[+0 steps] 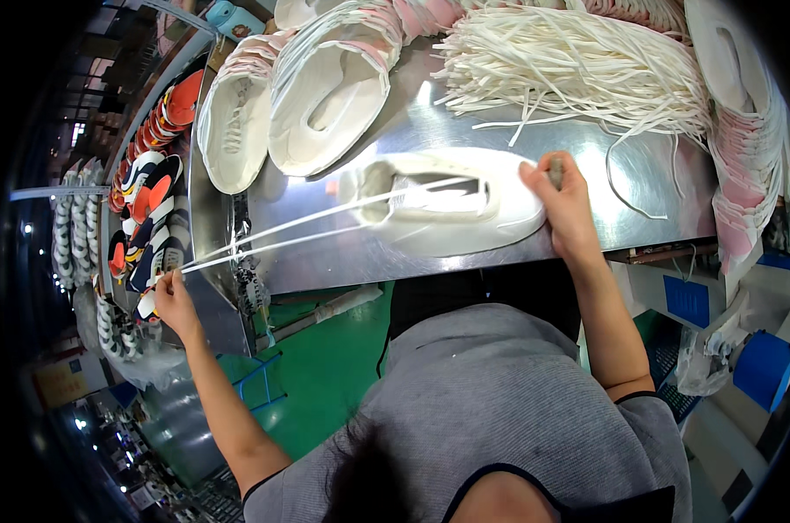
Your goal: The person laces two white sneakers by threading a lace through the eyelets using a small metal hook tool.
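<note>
**A:** Where is the shoe piece you are working on?

**B:** The white shoe upper (447, 202) is lying flat on the shiny metal table (465, 131), near its front edge and just ahead of your body. Two strands of a white lace (299, 228) are running out of its middle opening and stretching taut toward your left, out past the table's edge.

**A:** What are your hands doing?

**B:** Your left hand (173, 301) is reaching far out to the side with the arm extended, and its fingers are pinching the ends of the lace together. Your right hand (562, 199) is resting on the right end of the shoe upper, curled shut around a small grey tool (555, 170) whose tip is sticking up above your fingers.

**A:** And what is lying around that?

**B:** Behind the shoe upper, stacks of white and pink uppers (325, 78) are leaning in a fanned row across the back left of the table. A loose heap of white laces (578, 61) is spreading over the back right, with a few strands trailing forward. Another stack of uppers (748, 122) is curving down the right side. To your left, beyond the table, a rack of orange, black and white shoe parts (151, 187) is showing, and the green floor (325, 366) is visible below.
</note>
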A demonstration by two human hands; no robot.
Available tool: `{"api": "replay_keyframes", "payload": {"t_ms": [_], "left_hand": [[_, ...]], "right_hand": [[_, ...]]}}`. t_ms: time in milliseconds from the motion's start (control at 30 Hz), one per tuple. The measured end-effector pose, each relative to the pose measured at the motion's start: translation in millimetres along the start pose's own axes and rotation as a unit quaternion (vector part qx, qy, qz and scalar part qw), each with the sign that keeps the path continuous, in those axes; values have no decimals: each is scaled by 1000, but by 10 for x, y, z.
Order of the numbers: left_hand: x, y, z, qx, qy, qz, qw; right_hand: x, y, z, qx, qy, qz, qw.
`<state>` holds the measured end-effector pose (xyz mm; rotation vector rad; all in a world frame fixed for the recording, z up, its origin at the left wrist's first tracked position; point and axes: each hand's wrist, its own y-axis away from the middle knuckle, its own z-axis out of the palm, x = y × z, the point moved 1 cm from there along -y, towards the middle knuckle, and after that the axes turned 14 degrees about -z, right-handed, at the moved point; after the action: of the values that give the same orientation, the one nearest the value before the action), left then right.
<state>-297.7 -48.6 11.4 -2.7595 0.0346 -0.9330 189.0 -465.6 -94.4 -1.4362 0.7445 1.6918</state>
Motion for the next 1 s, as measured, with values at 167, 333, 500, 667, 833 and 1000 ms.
{"api": "replay_keyframes", "payload": {"t_ms": [167,333,500,667,833,1000], "left_hand": [[2384,1942,744,-297,209,178,915],[3110,2378,1044,-420,226,387,789],[3273,2521,1366,-318,163,468,808],[3202,2512,1555,-322,187,420,828],[2728,2250,1505,-366,25,388,845],[2880,2275,2024,-733,83,-208,642]], "right_hand": [[-182,-68,31,-74,255,-53,963],[-320,-146,-154,-33,437,-280,854],[-755,47,240,-158,97,-154,971],[-514,-30,410,-152,-74,-3,986],[-413,-116,391,-118,-110,102,982],[-345,-122,485,-146,56,73,985]]}}
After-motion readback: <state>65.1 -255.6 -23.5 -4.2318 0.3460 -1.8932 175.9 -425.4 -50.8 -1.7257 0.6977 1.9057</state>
